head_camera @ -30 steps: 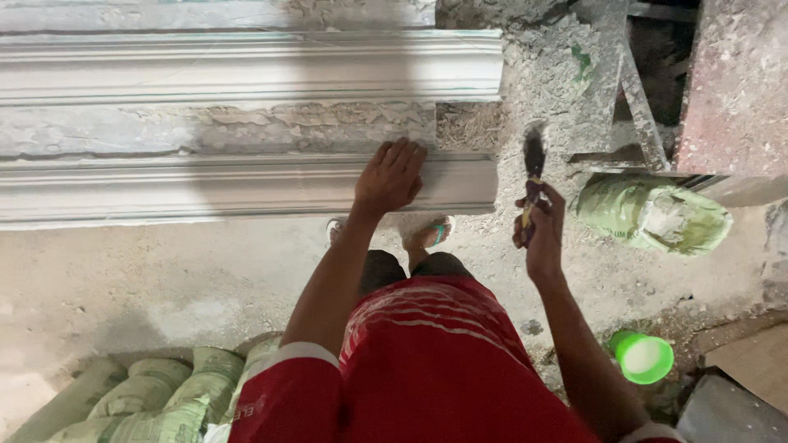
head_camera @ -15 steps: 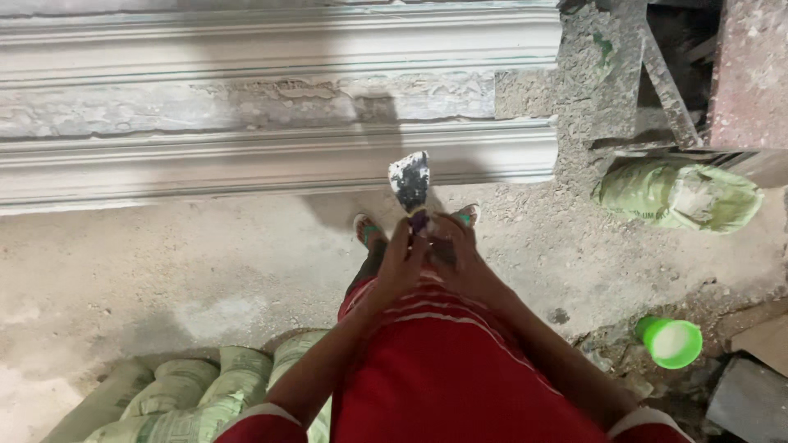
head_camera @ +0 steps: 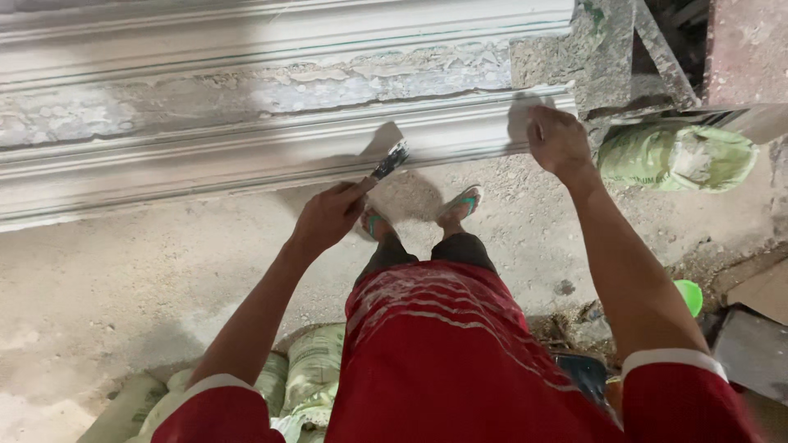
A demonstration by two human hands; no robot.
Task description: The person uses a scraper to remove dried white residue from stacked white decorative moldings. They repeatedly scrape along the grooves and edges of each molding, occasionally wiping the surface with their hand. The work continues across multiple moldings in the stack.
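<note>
Red shirt (head_camera: 443, 353) and pale sacks (head_camera: 312, 369) nearest, then sandals (head_camera: 460, 201) on gritty floor (head_camera: 123, 279), then the white moulding (head_camera: 205, 164) lying left to right across the far side. Probably best to hold the tip flat and light, draw along the profile in long even strokes, and avoid digging at the edges. Left hand (head_camera: 328, 217) closed tight around the handle of a small flat tool (head_camera: 390, 160), tip at the moulding's near face; right hand (head_camera: 558, 139) loosely spread, holding nothing, pressed down on the moulding's right end.
</note>
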